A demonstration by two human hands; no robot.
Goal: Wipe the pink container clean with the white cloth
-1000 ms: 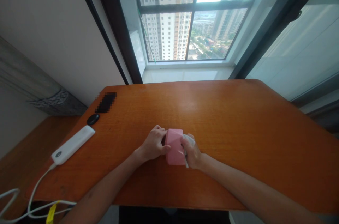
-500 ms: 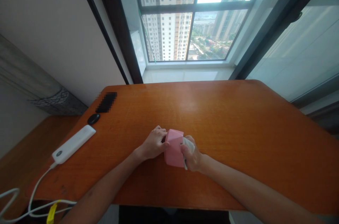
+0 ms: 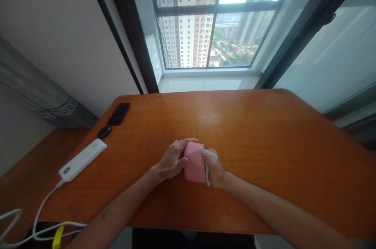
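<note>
A pink box-like object (image 3: 194, 162) is held between both hands over the near middle of the wooden table. My left hand (image 3: 173, 159) grips its left side, thumb on the near face and fingers reaching along the far edge. At its right side my right hand (image 3: 215, 167) is closed around a whitish cloth or tissue (image 3: 211, 155), which touches the pink object. Part of the whitish material hangs down below the right thumb. The fingertips of my right hand are hidden.
On the table's (image 3: 249, 131) left side lie a white power strip (image 3: 84, 160) with a cable, a black oval object (image 3: 104, 132) and a dark pixelated rectangle (image 3: 119, 113). A yellow tag (image 3: 58, 237) hangs at the lower left. Behind the table is a window.
The fingers of my left hand have stretched out along the far edge of the pink object. The object and my right hand have shifted slightly.
</note>
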